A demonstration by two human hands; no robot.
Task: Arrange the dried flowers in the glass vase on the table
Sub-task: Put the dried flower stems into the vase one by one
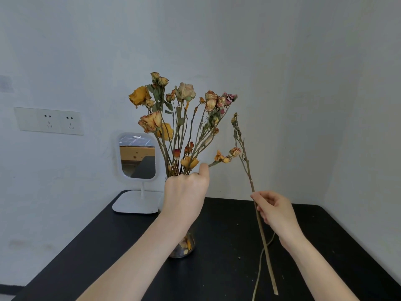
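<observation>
Left hand (185, 192) clasps the flowers (180, 118) at the mouth of the vase (184, 246) on the table (225, 257); right hand (275, 211) pinches a loose stem (249, 177) — best threaded base-first into a gap, gently.

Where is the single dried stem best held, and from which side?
Pinch the bare lower part of the single dried stem, from the right, as the right hand does: it is straight there, while brittle buds sit higher.

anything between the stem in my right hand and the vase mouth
Yes: the left hand grips the bunch atop the glass vase, hiding its mouth, and a side sprig juts toward the loose stem.
</observation>
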